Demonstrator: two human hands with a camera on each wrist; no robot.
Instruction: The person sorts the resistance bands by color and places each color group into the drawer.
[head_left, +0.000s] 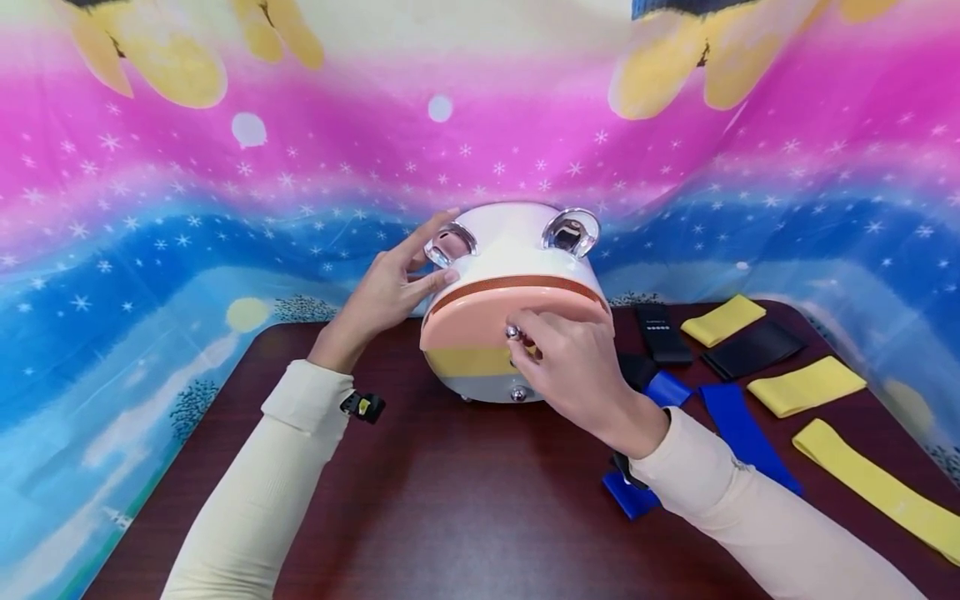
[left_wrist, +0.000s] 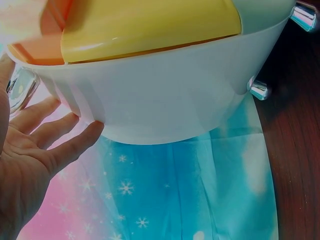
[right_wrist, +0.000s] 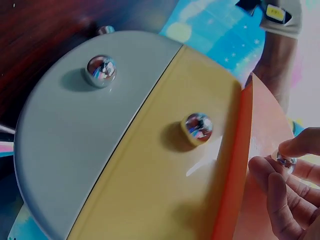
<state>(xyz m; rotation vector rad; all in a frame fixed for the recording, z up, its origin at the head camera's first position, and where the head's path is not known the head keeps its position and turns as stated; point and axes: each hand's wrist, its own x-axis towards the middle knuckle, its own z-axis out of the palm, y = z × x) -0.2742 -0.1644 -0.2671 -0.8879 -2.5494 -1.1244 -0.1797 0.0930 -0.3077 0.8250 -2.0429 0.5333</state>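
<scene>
A rounded white drawer box (head_left: 510, 237) stands on the table, with two chrome rings on top like eyes. Its front has an orange drawer (head_left: 472, 321), a yellow drawer (right_wrist: 150, 165) and a grey drawer (right_wrist: 75, 130). The orange drawer juts out past the yellow one. My right hand (head_left: 581, 375) pinches the orange drawer's silver knob (right_wrist: 287, 162) between thumb and fingers. At the box's left side, my left hand (head_left: 382, 287) rests its spread fingers (left_wrist: 75, 145) on the white wall, beside the left chrome ring (head_left: 452, 243).
On the right of the dark wooden table (head_left: 405, 517) lie several flat bands: a yellow band (head_left: 806, 386), a black band (head_left: 753, 348) and a blue band (head_left: 750, 433) among them. A printed snowflake cloth (head_left: 337, 183) hangs close behind the box.
</scene>
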